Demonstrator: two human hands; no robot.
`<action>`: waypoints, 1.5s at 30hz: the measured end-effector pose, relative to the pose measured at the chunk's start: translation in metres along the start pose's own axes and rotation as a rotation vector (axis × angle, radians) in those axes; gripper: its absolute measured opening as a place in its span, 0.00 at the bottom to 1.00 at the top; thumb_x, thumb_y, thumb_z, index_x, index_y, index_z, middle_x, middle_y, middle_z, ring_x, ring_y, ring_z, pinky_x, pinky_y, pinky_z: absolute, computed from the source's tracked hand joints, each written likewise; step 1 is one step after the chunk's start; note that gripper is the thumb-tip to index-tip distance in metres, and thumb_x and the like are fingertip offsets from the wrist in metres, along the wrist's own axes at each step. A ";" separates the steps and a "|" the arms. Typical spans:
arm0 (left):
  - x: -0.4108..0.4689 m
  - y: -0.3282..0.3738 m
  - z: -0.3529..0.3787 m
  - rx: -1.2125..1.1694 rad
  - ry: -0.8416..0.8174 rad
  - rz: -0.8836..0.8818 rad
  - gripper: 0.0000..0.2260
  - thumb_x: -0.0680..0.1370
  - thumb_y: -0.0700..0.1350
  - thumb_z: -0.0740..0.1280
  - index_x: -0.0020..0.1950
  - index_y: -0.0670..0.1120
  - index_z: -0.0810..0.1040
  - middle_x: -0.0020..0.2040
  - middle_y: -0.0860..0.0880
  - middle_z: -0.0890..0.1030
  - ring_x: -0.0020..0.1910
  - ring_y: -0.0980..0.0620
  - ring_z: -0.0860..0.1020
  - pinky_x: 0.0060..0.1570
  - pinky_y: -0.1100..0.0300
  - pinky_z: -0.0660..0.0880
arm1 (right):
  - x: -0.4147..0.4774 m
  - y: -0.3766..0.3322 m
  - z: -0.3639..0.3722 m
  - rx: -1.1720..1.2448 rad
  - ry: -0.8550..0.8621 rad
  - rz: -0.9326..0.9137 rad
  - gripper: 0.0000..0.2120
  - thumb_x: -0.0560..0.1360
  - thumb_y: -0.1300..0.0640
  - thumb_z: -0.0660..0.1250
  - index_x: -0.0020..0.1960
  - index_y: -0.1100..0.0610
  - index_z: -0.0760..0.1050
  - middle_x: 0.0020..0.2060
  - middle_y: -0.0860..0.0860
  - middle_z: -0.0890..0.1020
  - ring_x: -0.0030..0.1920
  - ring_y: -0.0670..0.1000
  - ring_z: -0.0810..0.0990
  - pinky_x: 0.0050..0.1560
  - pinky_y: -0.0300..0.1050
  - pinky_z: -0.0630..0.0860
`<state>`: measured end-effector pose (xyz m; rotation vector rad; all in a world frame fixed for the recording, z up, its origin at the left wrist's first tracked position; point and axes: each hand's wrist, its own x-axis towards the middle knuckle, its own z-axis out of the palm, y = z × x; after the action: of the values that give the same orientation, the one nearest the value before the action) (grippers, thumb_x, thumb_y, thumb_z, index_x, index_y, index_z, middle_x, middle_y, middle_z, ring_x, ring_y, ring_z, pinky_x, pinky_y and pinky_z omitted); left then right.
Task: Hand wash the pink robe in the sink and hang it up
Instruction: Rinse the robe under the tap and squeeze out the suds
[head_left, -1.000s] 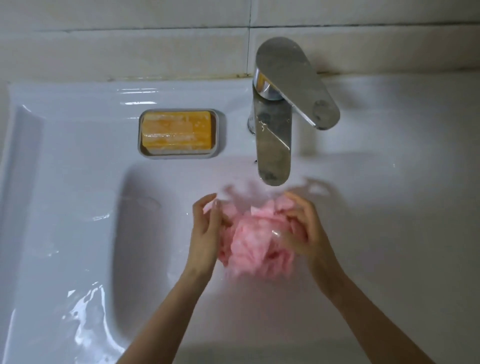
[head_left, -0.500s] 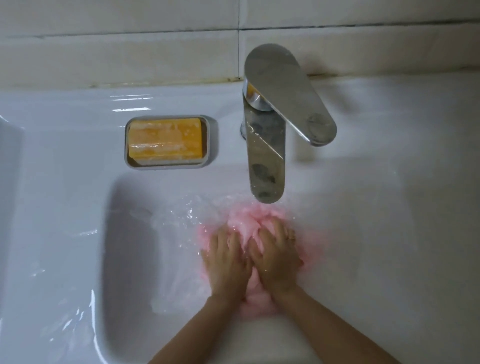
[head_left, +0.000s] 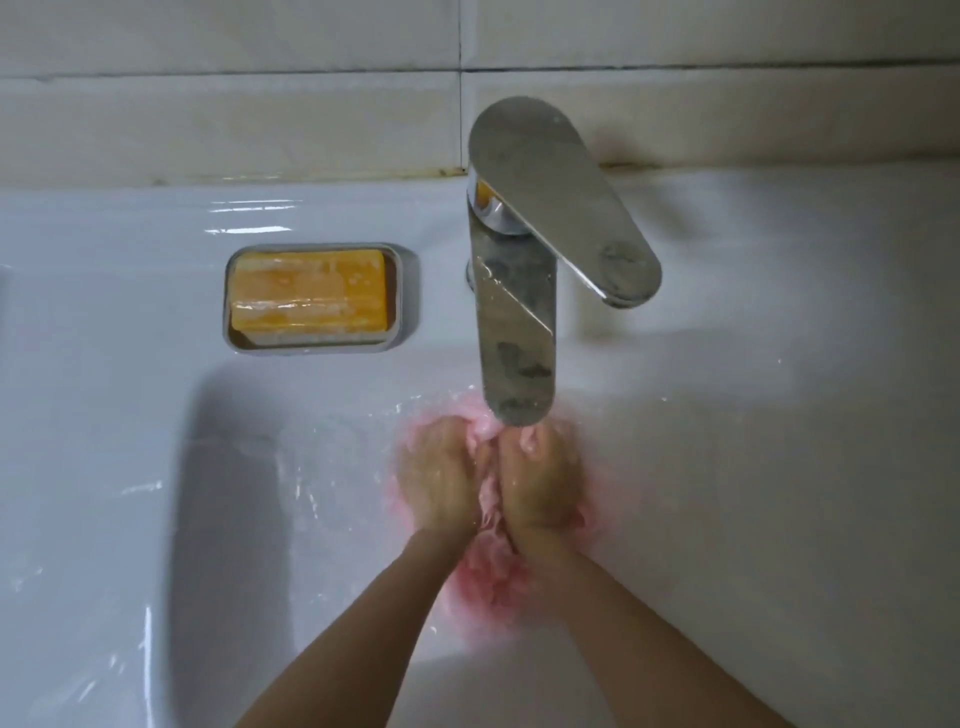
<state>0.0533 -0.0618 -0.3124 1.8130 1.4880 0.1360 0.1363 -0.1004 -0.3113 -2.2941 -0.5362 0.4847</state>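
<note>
1. The left hand (head_left: 439, 478) and right hand (head_left: 540, 480) are pressing side by side, fingers curling into the pink robe (head_left: 488, 577), both grasping bunched fabric
2. The robe is lying directly beneath them in the sink (head_left: 156, 467), stretching twelve to six; neither hand is nearer
3. The faucet (head_left: 514, 338) is hanging at twelve o'clock

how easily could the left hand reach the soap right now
Probably yes: the soap lies uncovered in its dish, up-left of the left hand, nothing between them but sink. It would have to release the robe first.
</note>
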 end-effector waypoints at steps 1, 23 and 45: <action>0.000 0.008 -0.010 -0.084 0.075 -0.037 0.12 0.77 0.58 0.62 0.39 0.54 0.64 0.34 0.51 0.72 0.36 0.49 0.73 0.37 0.56 0.72 | 0.002 -0.009 -0.007 0.139 -0.072 0.101 0.06 0.70 0.50 0.65 0.40 0.52 0.70 0.36 0.51 0.76 0.38 0.57 0.77 0.36 0.47 0.73; -0.067 -0.010 0.010 0.118 0.103 0.047 0.19 0.75 0.52 0.57 0.61 0.46 0.75 0.57 0.45 0.80 0.51 0.42 0.79 0.44 0.48 0.76 | -0.044 0.037 -0.025 -0.317 -0.133 -0.558 0.18 0.78 0.47 0.55 0.62 0.49 0.77 0.62 0.49 0.78 0.62 0.51 0.76 0.59 0.46 0.68; -0.029 0.040 -0.067 -0.649 0.049 -0.160 0.15 0.78 0.56 0.59 0.62 0.52 0.64 0.29 0.51 0.74 0.26 0.58 0.72 0.30 0.67 0.70 | -0.013 -0.029 -0.080 0.386 -0.180 0.189 0.08 0.75 0.48 0.68 0.52 0.46 0.73 0.40 0.43 0.81 0.40 0.42 0.81 0.39 0.36 0.74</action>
<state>0.0411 -0.0551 -0.2302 1.1738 1.4016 0.5212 0.1574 -0.1328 -0.2346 -1.9474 -0.2802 0.8180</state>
